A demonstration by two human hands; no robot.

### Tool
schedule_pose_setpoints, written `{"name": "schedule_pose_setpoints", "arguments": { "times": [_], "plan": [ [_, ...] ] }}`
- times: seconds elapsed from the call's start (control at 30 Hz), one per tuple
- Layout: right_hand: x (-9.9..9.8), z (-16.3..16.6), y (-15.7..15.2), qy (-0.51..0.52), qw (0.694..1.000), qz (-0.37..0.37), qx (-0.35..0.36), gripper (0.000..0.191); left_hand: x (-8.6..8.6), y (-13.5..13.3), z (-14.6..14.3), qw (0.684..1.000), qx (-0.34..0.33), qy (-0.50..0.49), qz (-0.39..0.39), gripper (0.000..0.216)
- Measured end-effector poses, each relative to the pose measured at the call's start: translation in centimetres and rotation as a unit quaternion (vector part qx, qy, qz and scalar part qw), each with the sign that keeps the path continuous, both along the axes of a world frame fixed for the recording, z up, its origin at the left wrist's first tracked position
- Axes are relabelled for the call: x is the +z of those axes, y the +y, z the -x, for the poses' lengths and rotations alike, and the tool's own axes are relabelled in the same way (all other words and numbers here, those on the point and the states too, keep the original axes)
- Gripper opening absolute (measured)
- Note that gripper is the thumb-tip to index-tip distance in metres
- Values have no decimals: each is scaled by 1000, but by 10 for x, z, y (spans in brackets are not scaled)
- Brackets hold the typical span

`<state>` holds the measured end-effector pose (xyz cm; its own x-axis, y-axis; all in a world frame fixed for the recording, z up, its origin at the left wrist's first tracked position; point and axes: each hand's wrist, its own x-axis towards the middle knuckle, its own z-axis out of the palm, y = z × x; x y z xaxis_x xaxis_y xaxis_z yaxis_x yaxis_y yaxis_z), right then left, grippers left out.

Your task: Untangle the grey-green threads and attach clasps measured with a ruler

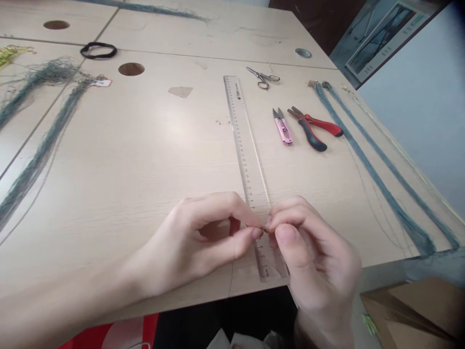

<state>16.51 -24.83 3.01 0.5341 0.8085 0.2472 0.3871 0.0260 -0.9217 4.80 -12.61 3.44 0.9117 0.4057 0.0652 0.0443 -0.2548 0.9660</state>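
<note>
A: What's being held there, low in the frame, right of centre?

B: A tiny, dark, thread-thin piece (264, 229), pinched above the clear plastic ruler (249, 155). The fingertips cover most of it, so I can't tell what it's made of.

A: And each hand?

B: The left hand (189, 247) has thumb and forefinger brought together on the piece's left end, with a rounded gap behind the pinch. The right hand (312, 261) has its thumb against a bent forefinger at the other end, its remaining fingers curled in.

A: How would you expect it to handle?

B: Next to weightless, I'd say, and easy to lose or bend. Whether it's stiff or limp I can't judge from so little showing. Fingertip pads at the extreme ends look like the right hold; a firm squeeze could hide it or damage it.

A: Which way does it point?

B: The short visible bit runs roughly left to right, from one pinch to the other, so its long axis crosses the ruler's, which runs from upper centre down to lower right of centre.

A: And that fine dark strand (231, 278) below the left hand?

B: It runs down towards the near edge of the pale wood-grain tabletop (174, 145). I can't tell whether it joins the piece.
</note>
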Motion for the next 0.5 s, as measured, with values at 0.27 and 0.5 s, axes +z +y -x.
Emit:
{"name": "schedule_pose_setpoints", "arguments": {
  "times": [0.27,0.5],
  "plan": [
    [-2,0,-2,8,1000,-3,11,10,-6,-1,1,998,10,-41,-36,8],
    [-2,0,-3,55,998,5,26,20,-4,-1,2,997,7,-61,-43,6]
  ]
}}
